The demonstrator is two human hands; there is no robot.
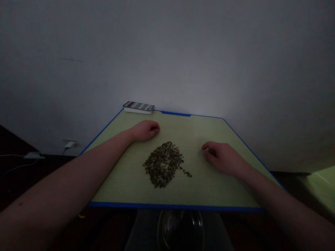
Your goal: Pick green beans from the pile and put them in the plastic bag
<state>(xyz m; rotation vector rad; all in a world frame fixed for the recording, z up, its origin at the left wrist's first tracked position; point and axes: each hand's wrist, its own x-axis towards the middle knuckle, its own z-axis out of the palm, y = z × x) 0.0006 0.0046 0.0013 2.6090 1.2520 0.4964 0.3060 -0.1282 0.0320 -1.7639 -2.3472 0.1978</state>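
A loose heap of small dark brown-green pieces, like seeds or dried pods (163, 164), lies on the pale yellow-green table (125, 188), and a short trail of them strays to the right. Beyond the heap on the left, my left hand (146, 131) rests on the tabletop, loosely curled, with nothing showing in its fingers. To the right of the heap, my right hand (223, 157) pinches a small see-through thing (202, 153), perhaps clear plastic, between thumb and fingers. Its exact kind is too dim to make out. Neither hand touches the heap.
At the table's back left corner a phone (140, 105) lies on a white box (137, 111). Blue edging (175, 206) borders the table, and a wall stands right behind it. Below the front edge, a shiny round metal bowl (180, 230) sits between the legs. A plugged-in charger (70, 145) is at left.
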